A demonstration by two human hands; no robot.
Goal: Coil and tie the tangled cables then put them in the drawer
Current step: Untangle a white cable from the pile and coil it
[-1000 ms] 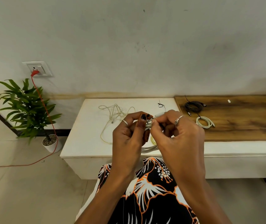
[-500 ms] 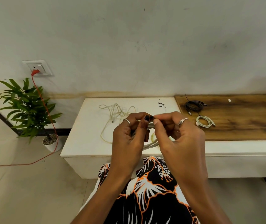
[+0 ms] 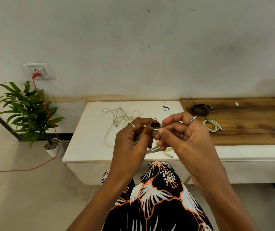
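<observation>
At the centre of the frame, the left hand (image 3: 130, 140) and right hand (image 3: 186, 137) met above the white table (image 3: 90, 140), fingers pinching 1 pale grey coiled cable (image 3: 153, 148) and a thin black tie (image 3: 156, 121) at its top. 1 loose cream cable (image 3: 116, 119) sprawled left of them. On the wooden top (image 3: 250, 127) at right lay 2 tied coils: 1 black coil (image 3: 200, 109), 1 white coil (image 3: 212, 125).

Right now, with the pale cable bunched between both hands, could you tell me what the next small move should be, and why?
Probably pull the black tie snug. Both the left hand and right hand pinch the coiled cable, the tie's tail pokes up between the fingertips, and loops dangle loose below.
</observation>
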